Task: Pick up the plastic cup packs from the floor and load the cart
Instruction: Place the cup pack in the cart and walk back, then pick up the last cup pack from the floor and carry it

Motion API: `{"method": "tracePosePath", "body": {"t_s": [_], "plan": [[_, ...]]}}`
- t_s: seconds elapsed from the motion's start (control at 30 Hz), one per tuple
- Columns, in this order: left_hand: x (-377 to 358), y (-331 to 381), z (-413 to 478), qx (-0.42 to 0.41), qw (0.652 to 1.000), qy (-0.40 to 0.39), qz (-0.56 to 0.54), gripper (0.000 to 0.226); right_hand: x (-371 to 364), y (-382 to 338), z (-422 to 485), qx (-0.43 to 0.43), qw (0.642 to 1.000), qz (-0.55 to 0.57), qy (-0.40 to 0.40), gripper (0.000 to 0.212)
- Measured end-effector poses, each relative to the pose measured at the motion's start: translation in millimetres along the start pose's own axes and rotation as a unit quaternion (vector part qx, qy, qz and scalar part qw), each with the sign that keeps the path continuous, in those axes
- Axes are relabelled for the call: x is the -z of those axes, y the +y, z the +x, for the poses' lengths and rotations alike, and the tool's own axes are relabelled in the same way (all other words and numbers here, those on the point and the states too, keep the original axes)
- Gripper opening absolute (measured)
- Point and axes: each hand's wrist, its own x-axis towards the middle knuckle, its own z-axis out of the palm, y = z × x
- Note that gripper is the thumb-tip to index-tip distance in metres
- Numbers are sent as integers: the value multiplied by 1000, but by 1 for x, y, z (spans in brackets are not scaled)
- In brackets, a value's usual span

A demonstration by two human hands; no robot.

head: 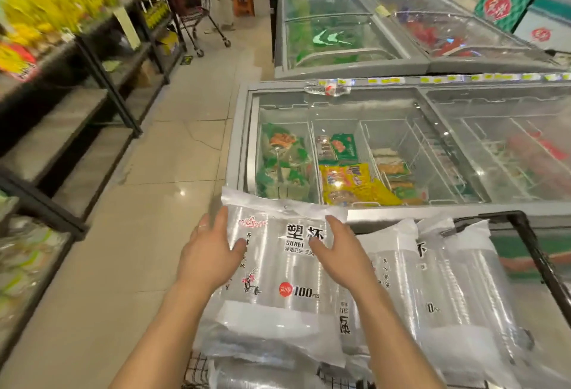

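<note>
Shelves (61, 116) line the aisle on the left. The left hand (210, 252) touches the left edge of the top pack (278, 268), fingers straight, grip released. That pack lies on the pile in the cart. The right hand (340, 252) rests flat on it, grip also released. More packs (451, 280) lie just beside it, near the cart rail (534, 252). A freezer (239, 141) stands behind.

cup packs (278, 265): clear glossy plastic | freezer (401, 212): glass lids, grey frame | floor (129, 249): glossy tile
</note>
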Motion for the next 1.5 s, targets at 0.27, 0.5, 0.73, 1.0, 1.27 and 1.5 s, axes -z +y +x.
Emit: {"method": "tracePosePath", "body": {"t_s": [0.27,0.5,0.73,1.0,1.27,1.5], "plan": [[69,-29,-31,28,994,102,37,69,10,-86,-9,168,985,-37,-6,65],[135,-111,-117,95,972,206,55,66,-37,-186,-57,326,939,-103,-28,69],[196,-265,-265,209,941,251,92,72,-159,-308,-169,466,865,-175,-58,69],[250,-436,-484,387,865,288,138,75,-344,-434,-362,617,745,-210,-138,73],[265,-563,-647,511,801,275,148,65,-489,-522,-513,712,635,-228,-194,69],[283,-683,-715,600,738,272,145,72,-623,-605,-592,773,550,-199,-247,70]]}}
